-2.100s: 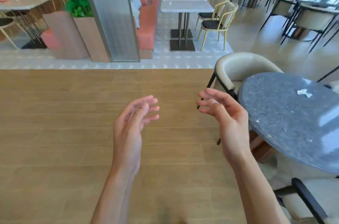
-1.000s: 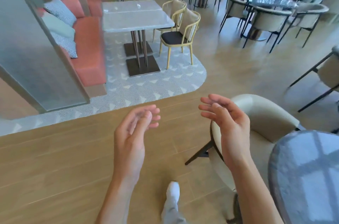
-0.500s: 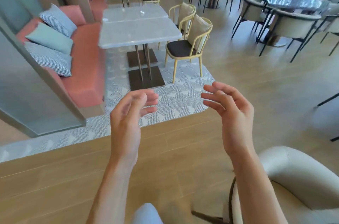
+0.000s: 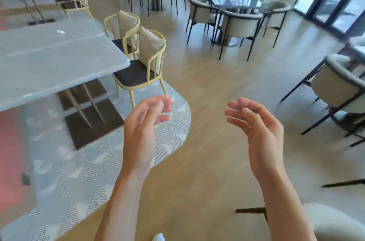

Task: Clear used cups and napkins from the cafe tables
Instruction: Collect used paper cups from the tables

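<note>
Both hands empty — left hand [image 4: 144,122] and right hand [image 4: 258,122] with fingers loosely spread, gripping nothing — one crumpled napkin [image 4: 60,32] left on the grey tabletop [image 4: 59,59], well apart, uncollected.

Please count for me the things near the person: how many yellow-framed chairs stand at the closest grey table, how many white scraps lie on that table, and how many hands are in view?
Yellow-framed chairs: 2 (near one, far one)
White scraps on the grey table: 1
Hands: 2, both holding nothing (left hand, right hand)
Total: 5
</note>
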